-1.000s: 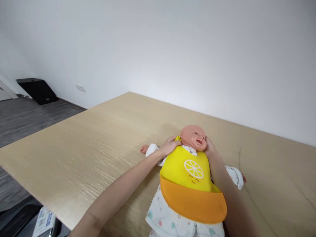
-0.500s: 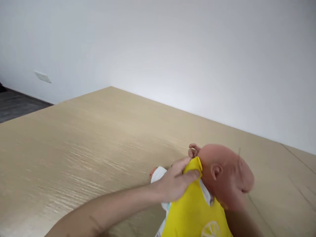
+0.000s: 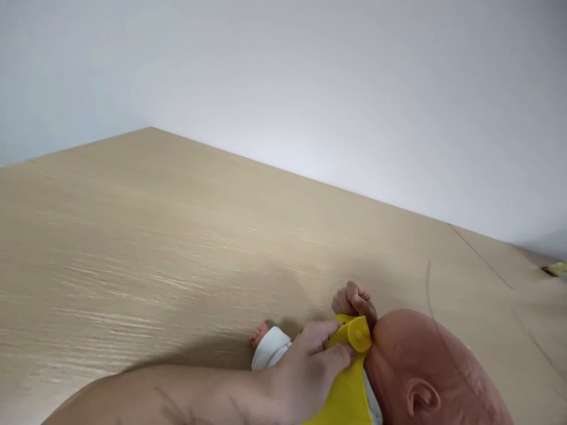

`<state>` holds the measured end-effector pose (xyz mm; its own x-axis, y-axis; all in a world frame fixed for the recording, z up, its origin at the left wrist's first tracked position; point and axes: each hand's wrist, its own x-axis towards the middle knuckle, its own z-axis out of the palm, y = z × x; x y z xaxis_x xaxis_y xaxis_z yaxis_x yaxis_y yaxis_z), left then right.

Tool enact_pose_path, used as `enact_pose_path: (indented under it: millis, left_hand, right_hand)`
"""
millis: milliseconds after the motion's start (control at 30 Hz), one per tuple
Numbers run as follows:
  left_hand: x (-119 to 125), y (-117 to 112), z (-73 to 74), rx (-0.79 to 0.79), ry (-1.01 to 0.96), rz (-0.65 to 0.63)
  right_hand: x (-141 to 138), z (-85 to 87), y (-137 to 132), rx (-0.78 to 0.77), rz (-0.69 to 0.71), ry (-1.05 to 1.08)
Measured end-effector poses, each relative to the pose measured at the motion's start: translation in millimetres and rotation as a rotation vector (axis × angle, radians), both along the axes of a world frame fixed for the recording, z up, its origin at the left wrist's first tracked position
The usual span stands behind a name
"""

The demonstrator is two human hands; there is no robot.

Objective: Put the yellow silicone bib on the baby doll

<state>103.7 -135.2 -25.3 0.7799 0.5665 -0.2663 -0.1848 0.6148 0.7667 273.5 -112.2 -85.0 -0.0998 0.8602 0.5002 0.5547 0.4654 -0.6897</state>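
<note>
A baby doll (image 3: 411,354) lies at the bottom right, its bald head towards the right. It has a yellow bib (image 3: 343,392) over white clothing. My left hand (image 3: 310,372) pinches the bib's neck strap between thumb and fingers, with a round snap (image 3: 358,335) showing at the strap's end. Just beyond the strap, what looks like my right hand (image 3: 353,298) curls its fingers beside the doll's neck. Its forearm is hidden behind the head, and I cannot make out what those fingers hold. A white cuff (image 3: 271,347) with tiny pink digits sticks out left of my left hand.
The doll lies on a pale wood-grain table (image 3: 177,236), which runs up to a white wall (image 3: 283,77). A yellow and black object (image 3: 556,270) is partly visible at the right edge. The table's far corner (image 3: 151,128) points towards the wall.
The view has shifted, so the doll sits lower and its head appears larger. More of the curled fingers beyond the neck now shows. My left hand still grips the bib strap.
</note>
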Motion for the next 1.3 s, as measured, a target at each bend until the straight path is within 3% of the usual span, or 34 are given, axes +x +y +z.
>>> enact_pose_path:
  millis: [133, 200, 333, 467, 633, 700, 833, 900, 1067, 1200, 1300]
  left_hand:
    - [-1.2, -3.4, 10.4, -0.127, 0.006, -0.014]
    - [-2.5, -4.2, 11.9, -0.118, 0.035, -0.010]
    - [-2.6, -3.6, 7.0, -0.075, 0.103, -0.026]
    - [0.6, -4.2, -5.5, 0.027, 0.144, -0.058]
    - [2.0, -5.2, -14.1, 0.153, 0.246, -0.057]
    - [1.9, -3.4, -13.7, 0.188, 0.267, -0.046]
    - [1.8, 3.0, -11.1, 0.299, 0.367, -0.035]
    - [1.6, 5.3, -10.0, 0.335, 0.374, -0.062]
    - [-0.4, 3.1, -13.0, 0.396, 0.380, -0.118]
    - [-3.1, -1.1, -16.6, 0.518, 0.451, -0.156]
    - [-5.1, -1.0, -15.7, 0.551, 0.457, -0.182]
  right_hand:
    - [-2.3, -3.6, -4.6, -0.015, -0.022, 0.626]
    - [-2.6, -2.0, -7.5, -0.034, -0.049, 0.811]
    - [3.9, 3.4, -12.2, -0.061, 0.074, 1.000]
    - [13.4, -1.4, -16.2, 0.065, 0.115, 0.967]
    - [15.6, -17.7, -19.6, 0.056, 0.427, 0.622]
    - [13.7, -21.7, -20.5, 0.091, 0.381, 0.542]
    - [9.6, -23.1, -24.7, 0.184, 0.109, 0.432]
    - [8.4, -22.1, -27.6, 0.145, 0.155, 0.420]
    - [8.4, -20.3, -31.1, -0.146, 0.400, 0.505]
    - [8.4, -15.7, -29.5, -0.152, 0.512, 0.499]
    - [6.7, -9.1, -30.4, -0.188, 0.511, 0.460]
